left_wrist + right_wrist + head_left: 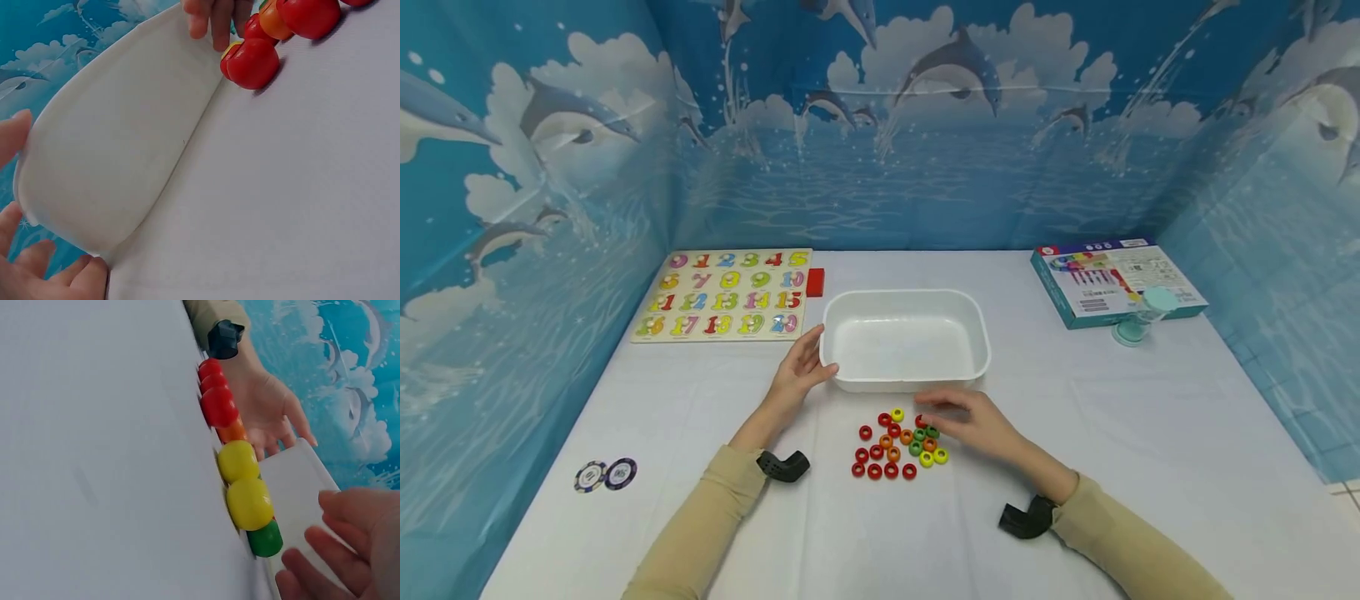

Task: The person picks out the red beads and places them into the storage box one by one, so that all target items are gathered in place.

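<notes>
Beads [893, 454]: loose on the cloth [1075, 467], just off the six o'clock side of the white tray [910, 342].
Left hand [788, 387]: spread at the tray's eight o'clock; whether it grips cannot be told. Firm contact should stop sliding.
Right hand [972, 422]: fingers parted, nothing seen between them, at the tray's five o'clock.
Picking: probably best from above, pinching one outer bead squarely, neighbours unnudged.

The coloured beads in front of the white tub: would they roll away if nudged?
The beads look rounded at the sides, so they could roll if tipped on edge. Lying flat like little rings, they would probably slide first under a gentle push. Their shine suggests a smooth, perhaps slippery surface.
</notes>
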`<move>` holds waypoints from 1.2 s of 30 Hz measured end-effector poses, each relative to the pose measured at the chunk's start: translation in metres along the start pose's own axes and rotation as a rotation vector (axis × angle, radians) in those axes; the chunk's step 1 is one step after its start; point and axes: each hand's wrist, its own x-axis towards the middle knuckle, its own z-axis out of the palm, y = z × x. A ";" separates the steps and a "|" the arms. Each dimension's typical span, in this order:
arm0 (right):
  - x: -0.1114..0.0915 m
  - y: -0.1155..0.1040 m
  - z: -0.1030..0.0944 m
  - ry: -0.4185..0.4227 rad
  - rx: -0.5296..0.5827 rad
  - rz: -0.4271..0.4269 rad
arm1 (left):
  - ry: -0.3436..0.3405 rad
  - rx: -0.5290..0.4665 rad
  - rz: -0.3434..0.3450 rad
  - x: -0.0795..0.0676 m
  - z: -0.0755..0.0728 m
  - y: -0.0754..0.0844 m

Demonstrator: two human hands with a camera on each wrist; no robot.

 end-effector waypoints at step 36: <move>0.001 0.005 0.013 0.045 -0.079 0.179 | -0.017 -0.079 0.021 0.002 -0.007 -0.009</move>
